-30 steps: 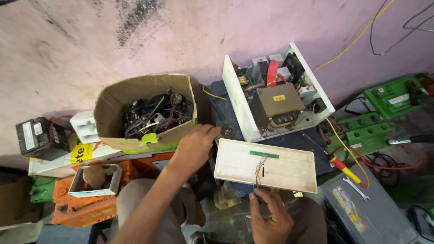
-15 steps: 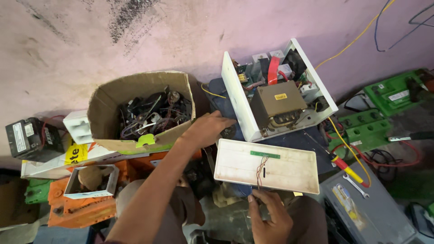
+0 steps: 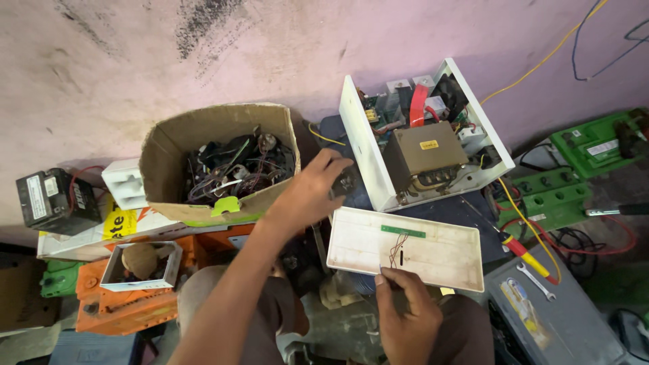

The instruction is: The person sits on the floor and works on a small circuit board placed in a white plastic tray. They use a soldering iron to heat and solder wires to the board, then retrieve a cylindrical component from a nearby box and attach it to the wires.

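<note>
My left hand [image 3: 307, 196] reaches across from the left, its fingers closed around a small dark part [image 3: 349, 181]. The part lies just left of the open white metal case [image 3: 365, 145], which holds a grey transformer [image 3: 424, 157], boards and wires. My right hand [image 3: 405, 314] grips the near edge of a white plastic cover [image 3: 358, 247] that lies flat below the case. On the cover's inner face are a small green circuit strip [image 3: 403, 231] and thin wires [image 3: 396, 247].
A cardboard box [image 3: 172, 145] of tangled wires and parts stands at the left, with a black battery [image 3: 54, 201] further left. Orange casings [image 3: 122, 307] lie below it. At the right are green battery tops [image 3: 558, 196], a red-yellow screwdriver [image 3: 526, 255], a spanner [image 3: 535, 280] and cables.
My left hand has moved right from the cardboard box's front edge to the dark part beside the open case. My right hand has stayed on the cover.
</note>
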